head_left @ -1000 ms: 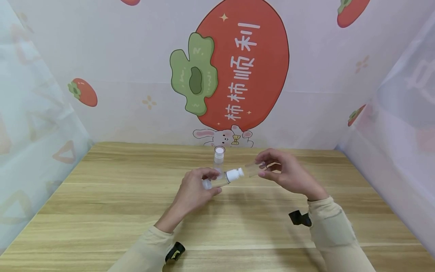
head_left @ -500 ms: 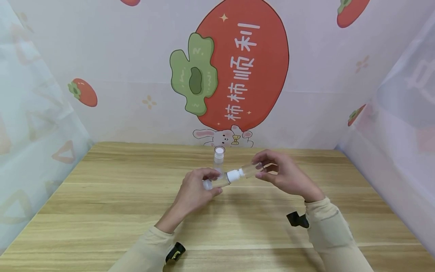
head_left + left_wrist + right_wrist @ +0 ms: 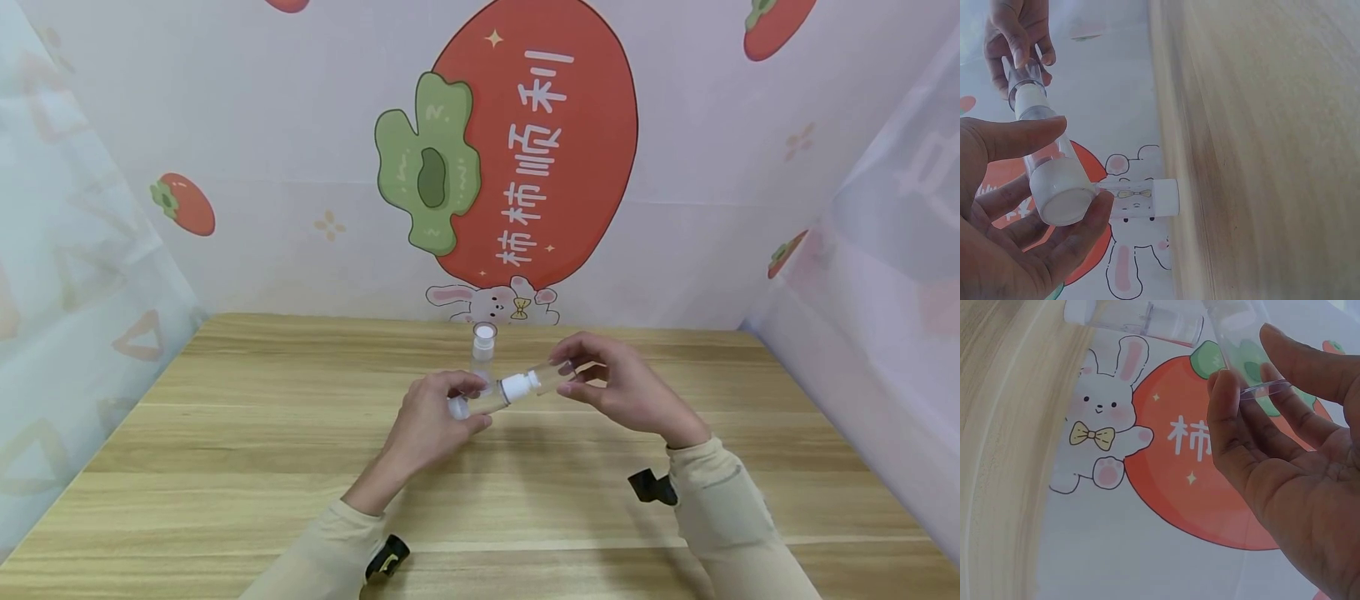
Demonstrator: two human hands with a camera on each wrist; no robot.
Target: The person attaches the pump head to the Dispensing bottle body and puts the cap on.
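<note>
My left hand (image 3: pixel 433 423) grips a clear pump bottle (image 3: pixel 516 387) with a white pump top, tilted so the top points right. Its round white base (image 3: pixel 1063 197) faces the camera in the left wrist view, between thumb and fingers. With thumb and fingertips, my right hand (image 3: pixel 626 385) pinches a clear cap (image 3: pixel 547 377) near its closed end. The cap's open end sits over the tip of the white pump. In the right wrist view the see-through cap (image 3: pixel 1236 337) slants up from the fingertips. Behind the left hand stands a second clear bottle (image 3: pixel 483 352), upright, its lower part partly hidden.
The wooden table (image 3: pixel 300 492) reaches back to a printed backdrop (image 3: pixel 262 250) with persimmons and a rabbit. Printed sheets also hang at the left (image 3: pixel 67 250) and right (image 3: pixel 900 275). Each sleeve carries a black wrist mount (image 3: pixel 388 557).
My right hand has moved left with the cap, from a gap beside the pump to over its tip. The left hand and the standing bottle stay nearly still.
</note>
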